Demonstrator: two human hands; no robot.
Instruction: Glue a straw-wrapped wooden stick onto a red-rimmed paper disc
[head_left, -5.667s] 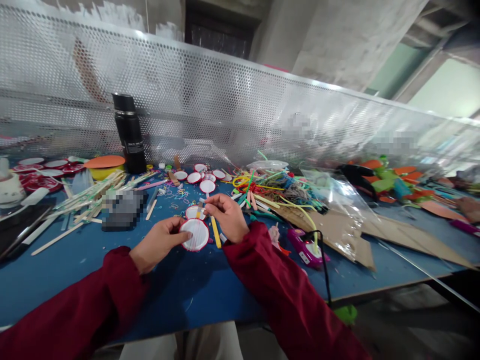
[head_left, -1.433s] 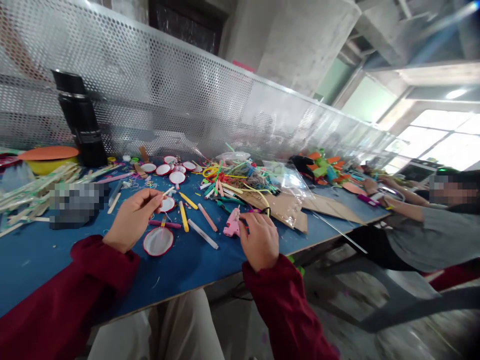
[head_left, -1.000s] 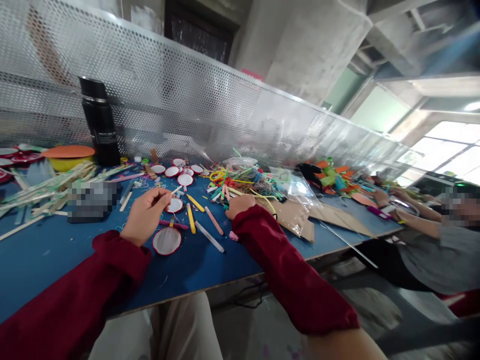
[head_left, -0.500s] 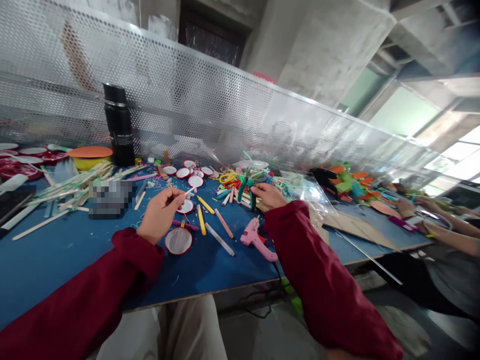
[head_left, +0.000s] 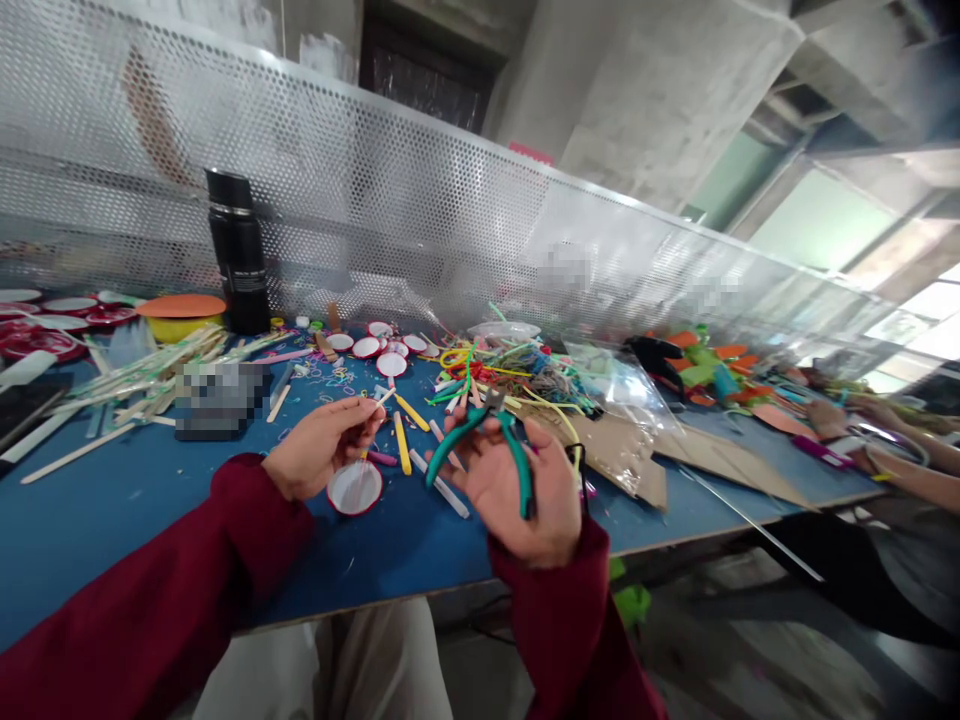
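My right hand (head_left: 517, 485) is raised palm up over the blue table (head_left: 112, 500) and holds green-handled pliers (head_left: 480, 440) with the handles spread apart. My left hand (head_left: 319, 445) pinches a thin wooden stick (head_left: 381, 398) that points toward the pliers' jaws. Just below the left hand lies a white disc with a red rim (head_left: 355, 487). Yellow, pink and white sticks (head_left: 403, 443) lie between the two hands.
A black flask (head_left: 238, 252) stands at the back by the perforated metal screen. A pile of wooden sticks (head_left: 150, 375) lies left, tangled coloured wires (head_left: 510, 365) and cardboard (head_left: 622, 450) right. More red-rimmed discs (head_left: 379, 350) sit behind. Another person's arms (head_left: 885, 440) work at far right.
My right hand reached into the wire pile, took the green pliers and brought them back toward me. The left hand kept the stick and stayed put. The pink glue gun is hidden now.
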